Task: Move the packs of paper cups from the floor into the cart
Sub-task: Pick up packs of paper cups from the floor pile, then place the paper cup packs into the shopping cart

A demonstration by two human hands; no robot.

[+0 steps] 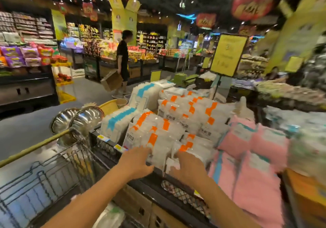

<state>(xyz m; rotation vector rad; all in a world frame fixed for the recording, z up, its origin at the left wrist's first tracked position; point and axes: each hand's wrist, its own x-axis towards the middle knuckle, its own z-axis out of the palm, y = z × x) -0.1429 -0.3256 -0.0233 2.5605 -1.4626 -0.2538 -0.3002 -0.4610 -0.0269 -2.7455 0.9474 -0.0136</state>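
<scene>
From the head camera, your left hand (137, 162) and right hand (188, 167) flank one orange-labelled pack (158, 148) of clear-wrapped cups at the near edge of a black mesh display bin (105, 148). A hand on each side looks like the sensible hold, since the soft plastic would sag if lifted from one end. Your left fingers lie on the pack's face with the thumb reaching under its lower edge, a loose clasp. Your right fingertips are lost against the plastic, so I cannot tell whether that hand has closed.

This pack sits in the heap in the bin, not on the floor. The wire cart (53, 171) waits just to your left, its contents too blurred to read.

Blue-labelled packs (120, 121) and pink packs (255, 166) crowd the same bin. Beyond are steel bowls (84, 120), grey shop floor (26, 128), stocked shelves (26, 51) and a person in black (122, 56).
</scene>
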